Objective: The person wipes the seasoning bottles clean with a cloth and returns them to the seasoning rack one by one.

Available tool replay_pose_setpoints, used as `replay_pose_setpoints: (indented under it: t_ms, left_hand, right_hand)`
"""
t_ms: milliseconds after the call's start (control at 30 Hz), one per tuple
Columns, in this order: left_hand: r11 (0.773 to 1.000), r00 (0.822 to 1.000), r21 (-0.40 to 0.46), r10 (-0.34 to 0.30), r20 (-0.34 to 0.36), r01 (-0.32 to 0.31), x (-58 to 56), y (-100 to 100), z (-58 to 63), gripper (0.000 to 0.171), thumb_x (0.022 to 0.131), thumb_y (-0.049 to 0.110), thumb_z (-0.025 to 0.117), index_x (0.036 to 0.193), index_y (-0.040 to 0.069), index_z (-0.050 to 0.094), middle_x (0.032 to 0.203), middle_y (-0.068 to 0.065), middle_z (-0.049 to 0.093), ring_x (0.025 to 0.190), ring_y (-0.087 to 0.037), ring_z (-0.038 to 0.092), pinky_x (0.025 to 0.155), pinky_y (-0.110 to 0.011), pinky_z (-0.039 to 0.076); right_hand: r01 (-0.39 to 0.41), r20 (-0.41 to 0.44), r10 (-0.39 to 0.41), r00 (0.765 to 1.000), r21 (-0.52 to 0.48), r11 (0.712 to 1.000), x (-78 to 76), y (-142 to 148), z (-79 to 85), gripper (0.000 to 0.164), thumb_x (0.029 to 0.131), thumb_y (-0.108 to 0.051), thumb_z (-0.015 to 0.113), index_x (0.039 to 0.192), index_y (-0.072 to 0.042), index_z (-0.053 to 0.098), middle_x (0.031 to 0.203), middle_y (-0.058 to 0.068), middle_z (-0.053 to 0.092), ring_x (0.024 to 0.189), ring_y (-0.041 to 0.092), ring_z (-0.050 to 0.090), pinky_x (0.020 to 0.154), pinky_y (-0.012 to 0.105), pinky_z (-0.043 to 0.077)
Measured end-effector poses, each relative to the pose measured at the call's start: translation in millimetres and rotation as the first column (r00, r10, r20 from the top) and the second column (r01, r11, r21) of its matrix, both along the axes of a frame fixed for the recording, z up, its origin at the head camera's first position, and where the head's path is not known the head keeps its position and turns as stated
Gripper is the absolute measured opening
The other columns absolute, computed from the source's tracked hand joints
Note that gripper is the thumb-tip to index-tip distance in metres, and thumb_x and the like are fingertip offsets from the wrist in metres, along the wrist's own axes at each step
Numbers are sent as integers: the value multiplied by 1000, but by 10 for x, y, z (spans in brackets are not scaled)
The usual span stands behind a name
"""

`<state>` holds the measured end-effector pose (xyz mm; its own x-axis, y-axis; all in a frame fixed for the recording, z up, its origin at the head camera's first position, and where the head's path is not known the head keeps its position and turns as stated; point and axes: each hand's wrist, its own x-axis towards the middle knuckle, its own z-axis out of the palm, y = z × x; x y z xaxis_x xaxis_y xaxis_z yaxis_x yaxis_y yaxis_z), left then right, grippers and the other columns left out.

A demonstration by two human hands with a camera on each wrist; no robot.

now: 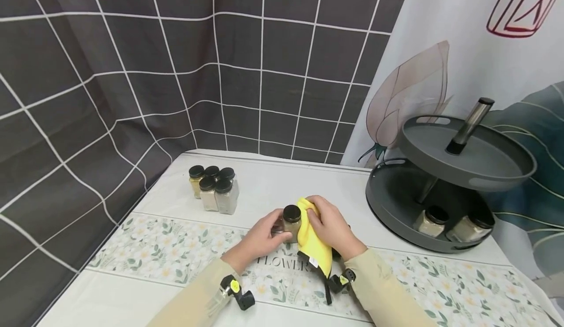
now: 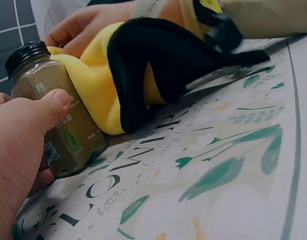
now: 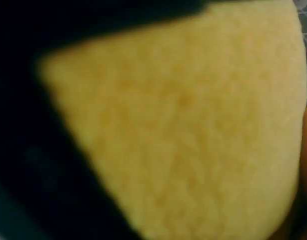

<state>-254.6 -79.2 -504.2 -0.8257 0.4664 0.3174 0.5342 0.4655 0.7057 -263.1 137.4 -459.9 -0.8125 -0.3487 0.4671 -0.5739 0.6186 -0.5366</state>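
A spice jar (image 1: 291, 221) with a black lid and brownish powder inside stands slightly tilted in the left wrist view. My left hand (image 1: 261, 236) grips it from the left, thumb across its labelled front. From the other side my right hand (image 1: 330, 223) holds a yellow cloth (image 1: 315, 246) with black edging, its thumb pressing on the fabric. The cloth touches the right side of the jar. In the right wrist view the cloth (image 3: 183, 120) fills most of the picture and hides the fingers.
Several black-lidded spice jars (image 1: 214, 188) stand grouped at the back left. A dark two-tier round tray (image 1: 379, 209) stands on the right, with two jars (image 1: 432, 221) on its lower level. A floral runner (image 1: 176, 253) with lettering crosses the white table. Dark grid curtain (image 1: 282, 92) hangs behind.
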Motion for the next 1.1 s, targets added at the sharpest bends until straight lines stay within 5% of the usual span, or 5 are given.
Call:
replay_pose_setpoints:
  t_ms: [233, 600, 900, 967, 1100]
  left_hand:
    - [1000, 1000, 22, -12, 5, 12, 2, 8, -28, 54, 86, 42, 59, 132, 20, 41, 118, 2, 54, 101, -10, 56, 88, -26, 47]
    - [999, 999, 37, -17, 31, 16, -18, 4, -32, 53, 86, 42, 59, 131, 21, 41, 121, 2, 53, 105, -10, 55, 90, -26, 46]
    - [1000, 998, 24, 6, 65, -7, -17, 12, -18, 53, 85, 43, 60, 131, 23, 42, 121, 5, 53, 104, -7, 54, 90, -25, 45]
    - [1000, 998, 26, 4, 66, -6, -20, 14, -19, 53, 85, 43, 60, 131, 23, 42, 122, 5, 53, 104, -7, 54, 91, -24, 45]
    - [1000, 997, 22, 6, 80, -8, -18, 10, -18, 53, 86, 43, 60, 131, 24, 41, 122, 4, 52, 105, -9, 54, 91, -25, 45]
  right_hand:
    - [-161, 42, 171, 984, -176, 971, 56, 59, -73, 36, 87, -12, 60, 120, -19, 49, 107, 1, 55, 79, 12, 54, 67, 28, 49]
    - [6, 369, 64, 927, -186, 983, 76, 56, -282, 23, 83, -13, 66, 102, -23, 57, 92, 1, 59, 71, 13, 57, 61, 27, 51]
    - [-124, 184, 263, 947, -547, 828, 164, 29, -177, 23, 84, 4, 61, 104, -3, 55, 103, 14, 54, 83, 20, 58, 66, 31, 55]
    - [-134, 201, 278, 939, -532, 836, 199, 11, -114, 24, 84, 6, 60, 106, 0, 53, 108, 15, 53, 88, 20, 57, 70, 30, 54]
    - [-64, 357, 207, 911, -373, 925, 234, -13, -31, 24, 85, 0, 61, 107, -4, 52, 105, 12, 54, 82, 19, 57, 67, 27, 53]
